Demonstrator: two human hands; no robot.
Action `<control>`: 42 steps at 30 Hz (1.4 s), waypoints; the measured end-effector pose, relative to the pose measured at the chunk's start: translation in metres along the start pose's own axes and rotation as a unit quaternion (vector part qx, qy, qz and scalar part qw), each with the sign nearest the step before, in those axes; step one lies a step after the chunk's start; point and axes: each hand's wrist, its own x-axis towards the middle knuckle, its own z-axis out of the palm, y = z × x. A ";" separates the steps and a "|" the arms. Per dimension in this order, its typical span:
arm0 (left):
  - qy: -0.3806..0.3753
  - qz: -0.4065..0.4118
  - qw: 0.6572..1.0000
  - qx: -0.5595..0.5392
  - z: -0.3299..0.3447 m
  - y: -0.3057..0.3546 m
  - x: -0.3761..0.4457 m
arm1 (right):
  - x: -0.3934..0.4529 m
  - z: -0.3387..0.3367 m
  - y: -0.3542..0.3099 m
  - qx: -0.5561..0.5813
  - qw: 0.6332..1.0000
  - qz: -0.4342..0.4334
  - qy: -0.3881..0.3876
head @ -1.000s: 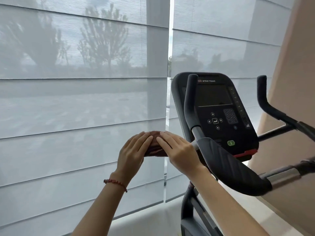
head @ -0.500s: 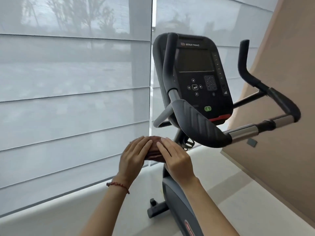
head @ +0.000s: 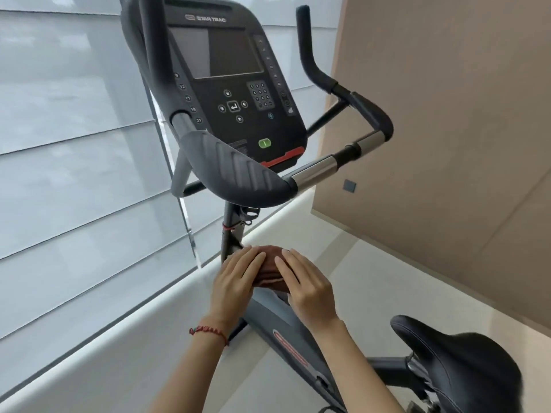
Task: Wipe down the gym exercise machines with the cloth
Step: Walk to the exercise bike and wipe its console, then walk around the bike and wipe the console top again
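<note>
While mostly hidden, brown cloth [head: 269,271] between left hand [head: 235,281] and right hand [head: 307,286].

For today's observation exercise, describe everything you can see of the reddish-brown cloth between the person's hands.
The reddish-brown cloth looks soft and is folded into a thick wad, with layered edges showing at its lower side. The left hand and the right hand cover it from either side with nearly straight fingers, hiding most of it. It sits in front of the dark upright post of the exercise bike; contact with the bike cannot be judged.
</note>
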 end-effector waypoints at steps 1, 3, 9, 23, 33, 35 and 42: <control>-0.007 0.009 1.000 -0.016 0.008 0.005 0.001 | -0.005 -0.007 0.004 -0.011 1.000 0.010 -0.002; -0.022 0.029 0.998 -0.050 0.021 0.016 0.003 | -0.016 -0.021 0.013 -0.037 0.999 0.024 -0.011; -0.061 0.083 0.986 -0.130 0.058 0.047 0.013 | -0.050 -0.053 0.031 -0.123 0.987 0.094 -0.034; -0.080 0.205 0.914 -0.341 0.098 0.162 0.016 | -0.123 -0.154 0.023 -0.321 0.913 0.239 -0.079; -0.075 0.301 0.825 -0.472 0.089 0.279 -0.014 | -0.173 -0.255 -0.025 -0.471 0.821 0.316 -0.068; -0.078 0.316 0.807 -0.493 0.082 0.305 -0.023 | -0.185 -0.276 -0.038 -0.492 0.803 0.331 -0.062; -0.086 0.357 0.751 -0.548 0.044 0.384 -0.058 | -0.223 -0.343 -0.085 -0.560 0.739 0.373 -0.049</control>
